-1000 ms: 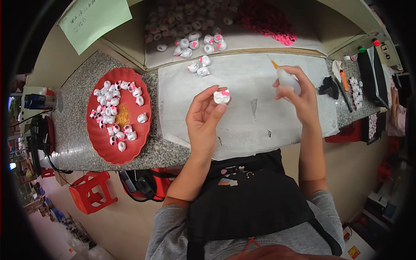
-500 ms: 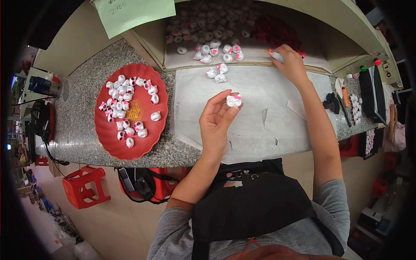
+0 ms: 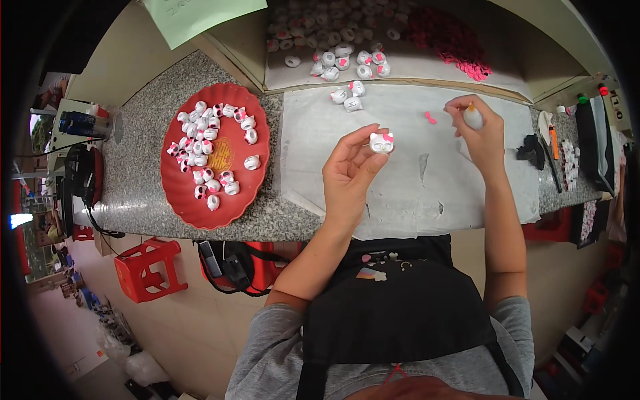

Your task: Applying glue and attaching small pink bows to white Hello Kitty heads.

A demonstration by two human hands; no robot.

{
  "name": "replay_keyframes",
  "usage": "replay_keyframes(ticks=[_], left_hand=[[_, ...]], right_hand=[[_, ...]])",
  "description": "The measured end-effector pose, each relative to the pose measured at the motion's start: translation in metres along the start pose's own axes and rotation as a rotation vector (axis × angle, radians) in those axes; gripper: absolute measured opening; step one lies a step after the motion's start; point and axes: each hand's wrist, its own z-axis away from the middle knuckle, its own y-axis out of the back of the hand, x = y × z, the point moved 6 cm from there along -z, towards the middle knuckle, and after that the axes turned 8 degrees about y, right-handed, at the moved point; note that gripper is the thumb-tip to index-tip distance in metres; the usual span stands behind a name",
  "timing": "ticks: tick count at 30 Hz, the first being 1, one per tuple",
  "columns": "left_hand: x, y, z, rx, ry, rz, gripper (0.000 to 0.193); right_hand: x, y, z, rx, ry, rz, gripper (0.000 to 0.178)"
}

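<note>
Between the thumb and fingers of my left hand (image 3: pixel 350 167) is a white cat-head bead (image 3: pixel 381 143) with a pink bow, its face turned up. My right hand (image 3: pixel 481 133), over the right of the white paper (image 3: pixel 393 180), is closed round a small white bottle (image 3: pixel 473 118) with a yellowish tip. Just left of its fingertips is a small pink piece (image 3: pixel 431 118), apart from them. Three more white cat-head beads (image 3: pixel 348 98) stand at the far side of the paper.
A red scalloped tray (image 3: pixel 237 207) of similar beads stands left on the granite counter (image 3: pixel 137 170). A shelf behind holds many white beads (image 3: pixel 340 23) and a heap of pink pieces (image 3: pixel 450 40). Pens and tools (image 3: pixel 552 150) lie at right.
My right hand has drawn back from the shelf edge to above the paper, and a pink piece now shows beside it. The left hand still holds the bead. The whole view has shifted slightly.
</note>
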Motion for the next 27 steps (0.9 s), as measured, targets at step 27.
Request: replay_keyframes(ticks=[27], left_hand=[[0.004,0.001,0.001,0.045,-0.052,-0.068,0.033]], right_hand=[[-0.024,-0.038,0.059,-0.123,-0.233,-0.667,0.011]])
